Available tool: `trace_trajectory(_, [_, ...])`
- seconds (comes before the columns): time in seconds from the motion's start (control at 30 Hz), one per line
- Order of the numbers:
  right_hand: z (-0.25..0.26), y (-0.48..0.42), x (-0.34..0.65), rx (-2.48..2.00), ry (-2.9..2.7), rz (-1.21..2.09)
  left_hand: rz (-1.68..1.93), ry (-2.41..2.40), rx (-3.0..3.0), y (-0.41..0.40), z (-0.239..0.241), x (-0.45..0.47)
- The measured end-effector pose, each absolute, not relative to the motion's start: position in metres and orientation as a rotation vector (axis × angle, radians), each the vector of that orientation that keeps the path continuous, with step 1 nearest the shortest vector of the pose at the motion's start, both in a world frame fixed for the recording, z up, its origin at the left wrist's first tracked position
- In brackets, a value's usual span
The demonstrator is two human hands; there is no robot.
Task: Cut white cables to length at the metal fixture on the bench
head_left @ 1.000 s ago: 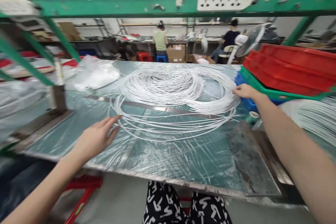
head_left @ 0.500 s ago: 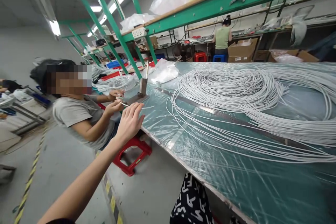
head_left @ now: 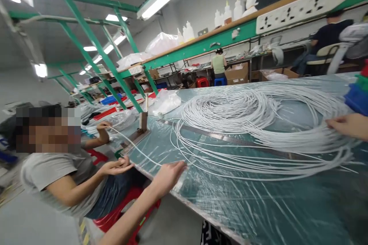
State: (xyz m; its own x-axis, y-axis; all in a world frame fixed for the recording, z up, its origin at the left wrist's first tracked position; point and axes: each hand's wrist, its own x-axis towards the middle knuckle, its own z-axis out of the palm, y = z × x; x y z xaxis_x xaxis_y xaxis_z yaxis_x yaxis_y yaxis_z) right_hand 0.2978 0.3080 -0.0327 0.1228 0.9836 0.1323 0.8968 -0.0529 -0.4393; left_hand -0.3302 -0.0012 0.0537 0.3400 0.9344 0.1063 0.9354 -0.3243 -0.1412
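Note:
My left hand is closed on a thin white cable above the near edge of the table. The cable stretches to a co-worker's raised hand; the co-worker's other hand lies palm up below it. At the right edge, my right hand has its fingers together on the strands of a big loose coil of white cables. How many strands those fingers hold cannot be made out.
A steel ruler lies under the coil on the plastic-covered green table. A metal block with an upright stick stands near the co-worker. Clear plastic bags lie behind it. Blue and green bins sit at the right.
My view has swung right and my left hand has moved right, drawing a longer stretch of cable from the co-worker. My right hand has come into view at the coil.

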Motion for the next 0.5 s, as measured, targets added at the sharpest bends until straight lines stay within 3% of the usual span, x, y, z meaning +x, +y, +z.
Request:
trace_trajectory(0.27, [0.047,0.241,0.245,-2.226,-1.741,0.34,-0.188,-0.854,-3.087,0.018,0.001,-0.14])
trace_trajectory(0.5, [0.063,0.242,0.237,-2.185,-1.675,0.28,-0.448,-0.823,-3.161,0.033,0.003,-0.06])
